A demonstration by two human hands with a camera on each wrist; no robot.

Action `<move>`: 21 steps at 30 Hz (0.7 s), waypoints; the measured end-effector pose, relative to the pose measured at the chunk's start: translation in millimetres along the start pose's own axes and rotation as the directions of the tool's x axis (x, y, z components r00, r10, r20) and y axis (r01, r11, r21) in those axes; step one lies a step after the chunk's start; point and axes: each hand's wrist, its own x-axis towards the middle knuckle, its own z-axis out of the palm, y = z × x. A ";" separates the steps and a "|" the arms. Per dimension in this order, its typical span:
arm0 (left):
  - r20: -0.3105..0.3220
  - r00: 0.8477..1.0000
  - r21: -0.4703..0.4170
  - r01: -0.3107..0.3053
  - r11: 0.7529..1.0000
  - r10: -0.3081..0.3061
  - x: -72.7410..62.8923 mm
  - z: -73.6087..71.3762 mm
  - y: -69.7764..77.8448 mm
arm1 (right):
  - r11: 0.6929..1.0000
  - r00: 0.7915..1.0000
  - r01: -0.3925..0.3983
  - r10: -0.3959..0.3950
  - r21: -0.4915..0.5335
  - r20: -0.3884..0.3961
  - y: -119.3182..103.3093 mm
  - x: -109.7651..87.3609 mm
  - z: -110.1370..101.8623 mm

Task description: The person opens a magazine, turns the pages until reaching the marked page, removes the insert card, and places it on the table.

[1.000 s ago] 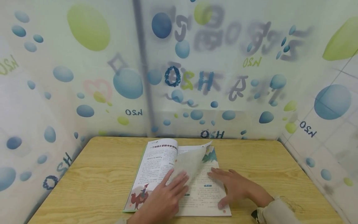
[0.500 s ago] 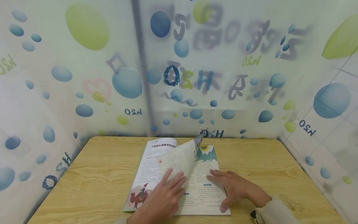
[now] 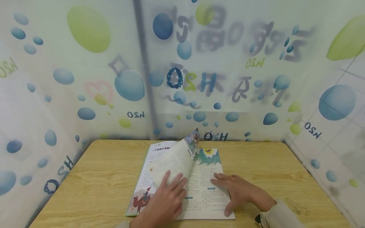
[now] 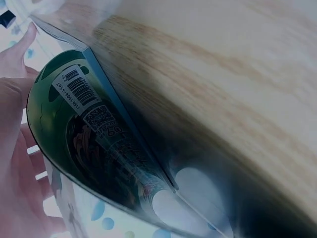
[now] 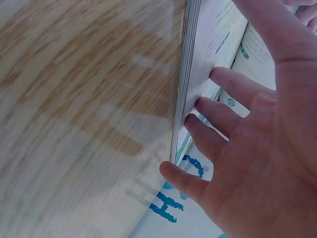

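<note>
An open magazine (image 3: 206, 204) lies on the wooden table, with a camel drawing (image 3: 141, 200) at its lower left. One leaf (image 3: 171, 160) is lifted and slants over the left page, its picture corner pointing up. My left hand (image 3: 167, 198) lies over the lower part of this leaf, fingers extended. In the left wrist view, the green back cover (image 4: 52, 111) with a barcode bows up off the table, and the left hand (image 4: 17, 134) shows behind it. My right hand (image 3: 240, 190) rests spread on the right page; its fingertips touch near the page edges (image 5: 184, 74) in the right wrist view.
The wooden table (image 3: 94, 177) extends on both sides of the magazine. Around it stand pale curtain-like walls (image 3: 176, 117) printed with blue and green drops and lettering, close behind the table's far edge. A light sleeve (image 3: 280, 215) covers the right forearm.
The lifted leaf has swung from the right page leftward over the left page, uncovering more of the green mountain picture. My left hand has shifted slightly left; the right hand has stayed nearly still.
</note>
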 end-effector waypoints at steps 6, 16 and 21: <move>0.059 0.998 0.007 0.035 0.999 -0.035 -1.3 -2.7 -1.2 | 1.000 1.000 -0.009 0.009 0.009 0.003 -1.3 -0.3 0.3; 0.282 0.950 -0.104 0.169 0.980 -0.134 -1.0 -8.0 -3.0 | 1.000 1.000 -0.018 0.018 0.000 -0.003 -3.5 -0.4 0.7; 0.348 0.922 -0.191 0.246 0.950 -0.168 -1.3 -6.6 -4.5 | 1.000 1.000 -0.006 0.006 0.003 -0.009 -3.6 -0.6 -0.4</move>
